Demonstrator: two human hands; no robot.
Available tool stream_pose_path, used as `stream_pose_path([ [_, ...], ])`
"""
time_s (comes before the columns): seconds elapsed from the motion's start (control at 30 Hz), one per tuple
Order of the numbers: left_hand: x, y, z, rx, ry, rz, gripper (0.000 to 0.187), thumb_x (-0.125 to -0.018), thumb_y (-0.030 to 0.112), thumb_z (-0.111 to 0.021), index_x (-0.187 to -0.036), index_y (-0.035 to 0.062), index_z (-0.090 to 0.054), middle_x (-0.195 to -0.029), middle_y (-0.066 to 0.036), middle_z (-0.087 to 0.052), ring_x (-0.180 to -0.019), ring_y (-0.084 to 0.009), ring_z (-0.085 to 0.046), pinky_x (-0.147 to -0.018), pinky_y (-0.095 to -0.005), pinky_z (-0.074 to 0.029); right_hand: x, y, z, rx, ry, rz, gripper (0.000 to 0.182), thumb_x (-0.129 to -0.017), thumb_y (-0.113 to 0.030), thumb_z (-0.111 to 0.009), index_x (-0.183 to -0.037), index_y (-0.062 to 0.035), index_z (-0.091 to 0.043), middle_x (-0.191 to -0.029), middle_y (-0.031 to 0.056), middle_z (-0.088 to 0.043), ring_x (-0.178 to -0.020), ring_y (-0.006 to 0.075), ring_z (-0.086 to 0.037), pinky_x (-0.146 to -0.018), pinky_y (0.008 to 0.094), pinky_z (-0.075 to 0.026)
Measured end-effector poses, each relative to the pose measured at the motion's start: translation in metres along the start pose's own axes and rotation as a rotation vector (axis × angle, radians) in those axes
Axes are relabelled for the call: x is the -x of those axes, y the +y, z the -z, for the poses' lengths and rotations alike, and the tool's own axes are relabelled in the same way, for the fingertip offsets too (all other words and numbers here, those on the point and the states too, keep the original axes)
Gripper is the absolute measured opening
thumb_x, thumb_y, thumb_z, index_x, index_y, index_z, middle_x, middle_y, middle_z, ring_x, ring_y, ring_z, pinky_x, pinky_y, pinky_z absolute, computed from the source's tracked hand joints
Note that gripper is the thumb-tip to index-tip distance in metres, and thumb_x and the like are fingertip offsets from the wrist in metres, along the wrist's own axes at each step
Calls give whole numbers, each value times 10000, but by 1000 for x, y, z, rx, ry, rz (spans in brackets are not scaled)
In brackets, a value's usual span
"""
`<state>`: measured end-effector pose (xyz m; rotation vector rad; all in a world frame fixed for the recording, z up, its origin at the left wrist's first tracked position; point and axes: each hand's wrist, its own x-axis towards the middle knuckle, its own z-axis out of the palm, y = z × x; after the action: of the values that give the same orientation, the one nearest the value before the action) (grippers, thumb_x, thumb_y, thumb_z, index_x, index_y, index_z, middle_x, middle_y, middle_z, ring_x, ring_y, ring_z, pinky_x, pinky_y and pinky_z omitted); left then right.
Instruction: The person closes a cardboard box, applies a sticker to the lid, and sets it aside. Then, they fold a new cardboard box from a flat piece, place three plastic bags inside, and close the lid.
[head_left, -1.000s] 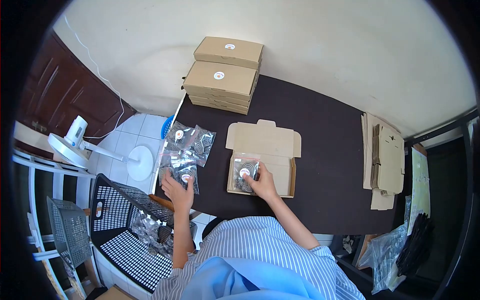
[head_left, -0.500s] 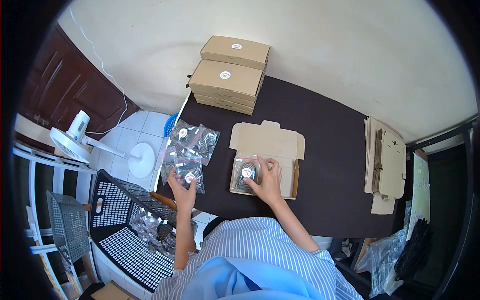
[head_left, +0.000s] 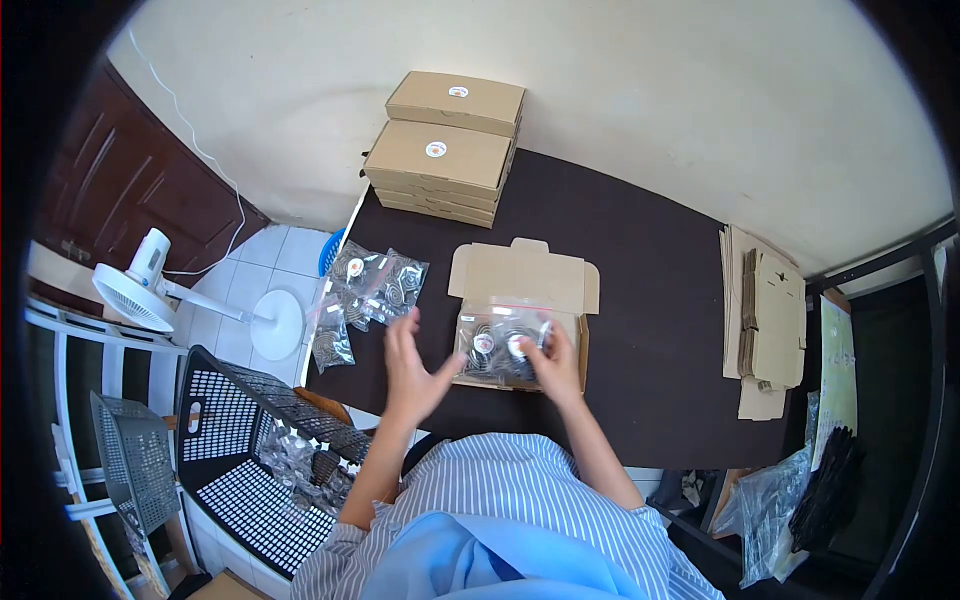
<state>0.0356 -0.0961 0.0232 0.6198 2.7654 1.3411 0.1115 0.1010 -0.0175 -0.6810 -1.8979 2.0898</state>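
An open cardboard box [head_left: 520, 272] lies on the dark table, its lid folded back. Inside on the left is a clear zip bag [head_left: 481, 350] of dark coils with a round sticker. My right hand [head_left: 556, 368] grips a second clear bag of coils [head_left: 515, 335] by its right side; it partly overlaps the first bag over the box. Left of the box, my left hand [head_left: 415, 378] is raised with thumb and fingers spread, holding nothing. Beyond it, more bags of coils [head_left: 375, 282] lie in a loose pile at the table's left edge.
Closed cardboard boxes [head_left: 440, 160] with round stickers are stacked at the back. Flat folded cardboard [head_left: 775, 310] lies at the right edge. On the floor at left stand a black basket [head_left: 225, 420] with small bags in it and a white fan [head_left: 150, 285].
A bag from the pile's near side is now over the box beside the first bag, in my right hand. My left hand has moved right, away from the pile, and is empty.
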Motion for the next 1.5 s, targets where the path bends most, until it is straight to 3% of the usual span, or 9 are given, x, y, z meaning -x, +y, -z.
stream_pose_path([
  [0.07,-18,-24,5,-242,130,7,755,-714,280,-725,-1312,25,-341,-1312,-209,-347,-1208,-378,-340,-1018,-470,-251,-3,8,15,-1,45,-48,499,-829,-63,-623,-1258,51,-395,-1051,175,-612,-935,184,-612,-763,282,-495],
  [0.2,-47,-75,3,-531,224,33,766,-719,261,-711,-1328,11,-319,-1305,-197,-341,-1222,-361,-308,-1001,-492,-230,-2,12,15,231,19,-154,601,-798,-130,-663,-1281,54,-356,-1066,218,-587,-950,247,-605,-787,311,-481],
  [0.3,-56,-83,6,-497,89,133,804,-690,231,-734,-1337,19,-307,-1284,-183,-357,-1197,-347,-326,-993,-477,-233,5,12,6,677,191,162,595,-785,-148,-652,-1295,8,-390,-1077,223,-487,-979,357,-499,-891,414,-396],
  [0.43,-58,-77,9,-503,36,183,831,-663,206,-754,-1339,24,-307,-1275,-168,-366,-1188,-334,-331,-985,-465,-232,12,-6,10,682,33,94,467,-784,-172,-655,-1219,-67,-519,-1040,197,-487,-942,330,-515,-867,395,-413],
  [0.5,-59,-77,7,-519,51,181,839,-653,204,-761,-1338,25,-310,-1273,-160,-369,-1186,-329,-330,-981,-464,-229,19,-20,3,845,84,302,334,-786,-177,-649,-1111,-112,-609,-1003,163,-490,-919,304,-526,-831,386,-436],
  [0.6,-57,-79,5,-529,87,115,827,-658,208,-757,-1334,26,-317,-1277,-159,-367,-1197,-328,-323,-984,-469,-224,22,-10,-2,921,-89,204,321,-792,-178,-641,-1102,-102,-611,-973,136,-483,-899,285,-536,-783,389,-461],
  [0.83,-57,-81,7,-517,86,128,831,-659,213,-756,-1335,19,-312,-1278,-163,-374,-1214,-328,-316,-989,-478,-216,26,-9,-12,992,-18,190,340,-824,-214,-614,-1132,-75,-581,-964,140,-464,-872,303,-556,-711,412,-491],
  [1.23,-69,-74,13,-413,-25,112,551,-653,324,-749,-1116,105,-545,-1236,-131,-414,-1197,-328,-337,-963,-469,-254,24,-14,-1,907,57,297,453,-789,-224,-665,-1168,-32,-507,-1106,183,-441,-781,335,-589,-691,422,-491],
  [1.5,-56,-76,0,-443,102,-222,146,-795,143,-627,-908,74,-565,-1240,-130,-461,-1142,-317,-422,-969,-454,-282,31,-9,-2,871,31,356,456,-748,-132,-691,-1161,-36,-523,-1194,167,-429,-835,289,-563,-723,390,-487],
])
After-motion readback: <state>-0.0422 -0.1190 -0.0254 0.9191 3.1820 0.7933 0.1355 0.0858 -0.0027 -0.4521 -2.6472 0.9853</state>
